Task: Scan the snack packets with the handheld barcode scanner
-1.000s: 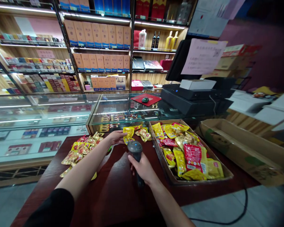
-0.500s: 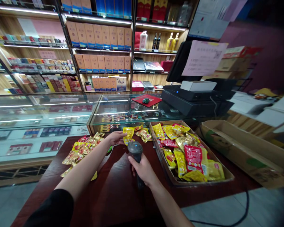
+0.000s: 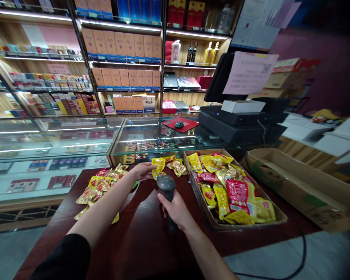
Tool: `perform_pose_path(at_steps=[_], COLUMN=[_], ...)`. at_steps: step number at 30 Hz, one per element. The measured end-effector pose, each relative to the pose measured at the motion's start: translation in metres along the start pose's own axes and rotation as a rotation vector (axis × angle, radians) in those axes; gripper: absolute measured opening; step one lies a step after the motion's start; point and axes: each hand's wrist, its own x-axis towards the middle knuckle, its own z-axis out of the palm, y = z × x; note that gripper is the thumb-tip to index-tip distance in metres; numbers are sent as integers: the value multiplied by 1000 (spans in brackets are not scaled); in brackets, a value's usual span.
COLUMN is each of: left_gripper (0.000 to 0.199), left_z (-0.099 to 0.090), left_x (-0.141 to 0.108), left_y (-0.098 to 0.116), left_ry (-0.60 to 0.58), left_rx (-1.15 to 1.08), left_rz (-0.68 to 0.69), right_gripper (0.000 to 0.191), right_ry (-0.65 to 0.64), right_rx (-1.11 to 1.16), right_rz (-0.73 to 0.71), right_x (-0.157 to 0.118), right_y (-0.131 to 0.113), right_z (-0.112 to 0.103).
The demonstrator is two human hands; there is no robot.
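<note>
My left hand [image 3: 144, 171] pinches the edge of a yellow snack packet [image 3: 158, 168] near the back of the dark red table [image 3: 128, 237]. Wrapped round the handle of a dark handheld scanner [image 3: 166, 186] is my right hand [image 3: 176, 210]; the scanner's head is just in front of the packet. A gold and yellow packet [image 3: 177, 167] lies to the right of the held one. Under and beyond my left forearm spreads a pile of gold, yellow and red packets [image 3: 97, 186]. The shallow cardboard box [image 3: 202, 210] at the right holds several yellow, red and gold packets.
A long cardboard box [image 3: 303, 190] stands at the far right. Behind the table are a glass display counter [image 3: 55, 136], a red mat [image 3: 188, 123] with a mouse, and a monitor [image 3: 220, 77] with a paper on it. Shelves of boxes and bottles line the wall.
</note>
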Motion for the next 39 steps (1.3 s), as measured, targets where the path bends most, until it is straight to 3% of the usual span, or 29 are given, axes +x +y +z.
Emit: perform_pose_path(at_steps=[3, 7, 13, 20, 26, 34, 39], left_gripper=[29, 30, 37, 40, 33, 33, 39], left_z=[-1, -2, 18, 86, 154, 246, 270], left_x=[-1, -2, -4, -2, 26, 71, 86], left_y=[1, 0, 6, 32, 50, 70, 75], left_ry=[-27, -24, -108, -297, -401, -469, -431], left_rx=[-12, -43, -146, -93, 2, 133, 254], left_rz=[-5, -22, -74, -83, -93, -75, -19], right_gripper=[38, 43, 35, 13, 7, 8, 6], right_ry=[-2, -7, -28, -40, 7, 39, 67], right_rx=[1, 184, 510, 721, 772, 869, 922], right_rz=[-10, 67, 121, -21, -111, -99, -106], right_x=[-2, -4, -2, -2, -7, 2, 12], right_y=[-4, -19, -42, -85, -109, -116, -107], right_z=[0, -8, -46, -126, -197, -265, -291])
